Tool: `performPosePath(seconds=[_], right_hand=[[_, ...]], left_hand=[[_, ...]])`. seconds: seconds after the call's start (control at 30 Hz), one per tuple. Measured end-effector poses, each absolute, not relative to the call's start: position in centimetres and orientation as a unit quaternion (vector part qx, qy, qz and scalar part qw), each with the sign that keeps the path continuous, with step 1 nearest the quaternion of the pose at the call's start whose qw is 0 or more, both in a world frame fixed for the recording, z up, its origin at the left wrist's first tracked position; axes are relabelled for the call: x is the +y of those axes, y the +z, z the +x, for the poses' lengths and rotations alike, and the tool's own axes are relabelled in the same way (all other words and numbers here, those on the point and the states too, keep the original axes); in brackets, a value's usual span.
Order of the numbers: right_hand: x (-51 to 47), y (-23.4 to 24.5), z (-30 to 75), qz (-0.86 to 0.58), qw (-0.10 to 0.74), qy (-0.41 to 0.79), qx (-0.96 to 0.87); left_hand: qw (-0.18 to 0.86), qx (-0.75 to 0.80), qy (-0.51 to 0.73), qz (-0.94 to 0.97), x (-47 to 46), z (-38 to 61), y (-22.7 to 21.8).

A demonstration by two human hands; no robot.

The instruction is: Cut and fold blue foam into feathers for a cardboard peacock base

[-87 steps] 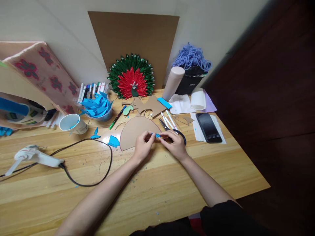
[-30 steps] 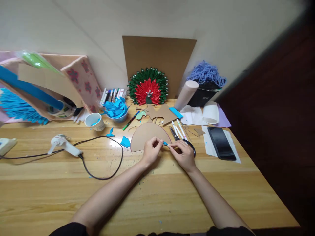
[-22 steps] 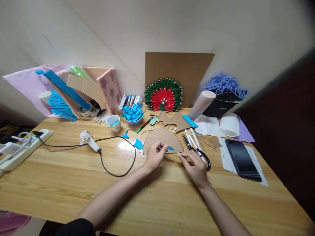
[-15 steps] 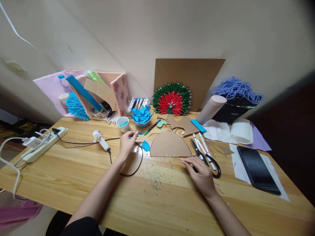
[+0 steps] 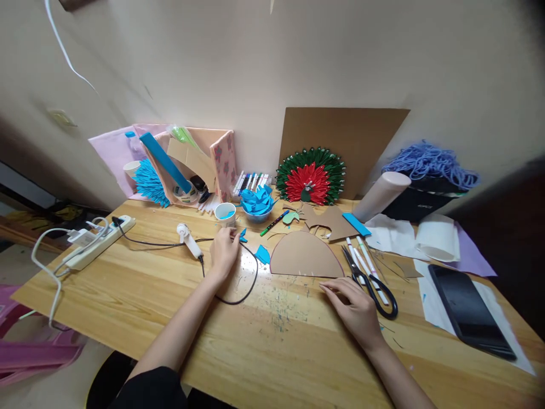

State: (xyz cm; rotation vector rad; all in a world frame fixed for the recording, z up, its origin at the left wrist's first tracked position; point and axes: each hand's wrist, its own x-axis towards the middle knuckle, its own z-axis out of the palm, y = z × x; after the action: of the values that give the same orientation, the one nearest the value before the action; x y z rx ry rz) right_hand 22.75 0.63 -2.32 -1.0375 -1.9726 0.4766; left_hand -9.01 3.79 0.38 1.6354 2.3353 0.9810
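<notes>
Fan of blue petals [image 5: 151,183] at far left, densely built, seemingly finished. Next, left hand [image 5: 223,253] just in front of paper cup [image 5: 221,221], its grip drawn in with fingertips close together; contents hidden, so cannot tell grasping from released. Right beside those fingers, loose folded blue piece [image 5: 243,236] on bench [image 5: 298,363]. Then bowl [image 5: 258,217] heaped with pointed blue pieces [image 5: 258,199]: apparently a good stock already shaped. Flat blue piece [image 5: 263,254], loose, just beside left end of half-round cardboard [image 5: 304,255]. On that cardboard, lying flat between both hands, no blue at all; by judgement, piece-making well along, attaching not yet begun. Near its lower right corner, right hand [image 5: 355,312], thumb close to forefinger, nothing visible between; pinching or relaxed, cannot tell.

Around, again from left: power strip [image 5: 102,243]; white glue gun [image 5: 189,241], with black cable [image 5: 251,287] looping around and under left hand, a likely snag. Behind cardboard, brown offcuts [image 5: 332,221] and upright green-and-red fan [image 5: 310,176]. Beside right hand, scissors [image 5: 375,289] across white markers [image 5: 361,255], cramping that side. Farther right, phone [image 5: 470,312] on white paper.
</notes>
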Motion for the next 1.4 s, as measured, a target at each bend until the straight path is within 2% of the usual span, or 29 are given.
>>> performPosePath(seconds=[0.1, 0.33, 0.83, 1.07, 1.23, 1.4], right_hand=[[0.5, -2.4, 22.7, -0.412, 0.411, 0.203, -0.788], [0.5, -2.3, 22.5, -0.418, 0.409, 0.211, -0.783], [0.6, -2.0, 22.4, -0.414, 0.392, 0.202, -0.796], [0.6, -2.1, 22.6, -0.435, 0.382, 0.223, -0.785], [0.7, -1.9, 22.1, -0.459, 0.387, 0.231, -0.766], [0.9, -1.4, 22.4, -0.494, 0.449, 0.226, -0.709]], left_hand=[[0.063, 0.737, 0.328, 0.587, 3.1, -7.9, 0.9], [0.175, 0.665, 0.264, 0.677, 2.9, -5.3, 0.0], [0.264, 0.681, 0.271, 0.627, 3.8, -4.8, -1.0], [0.275, 0.683, 0.307, 0.603, 3.9, -4.9, -0.3], [0.371, 0.630, 0.407, 0.547, 3.9, -1.9, 0.5], [0.519, 0.544, 0.410, 0.517, 3.2, 4.4, -0.3]])
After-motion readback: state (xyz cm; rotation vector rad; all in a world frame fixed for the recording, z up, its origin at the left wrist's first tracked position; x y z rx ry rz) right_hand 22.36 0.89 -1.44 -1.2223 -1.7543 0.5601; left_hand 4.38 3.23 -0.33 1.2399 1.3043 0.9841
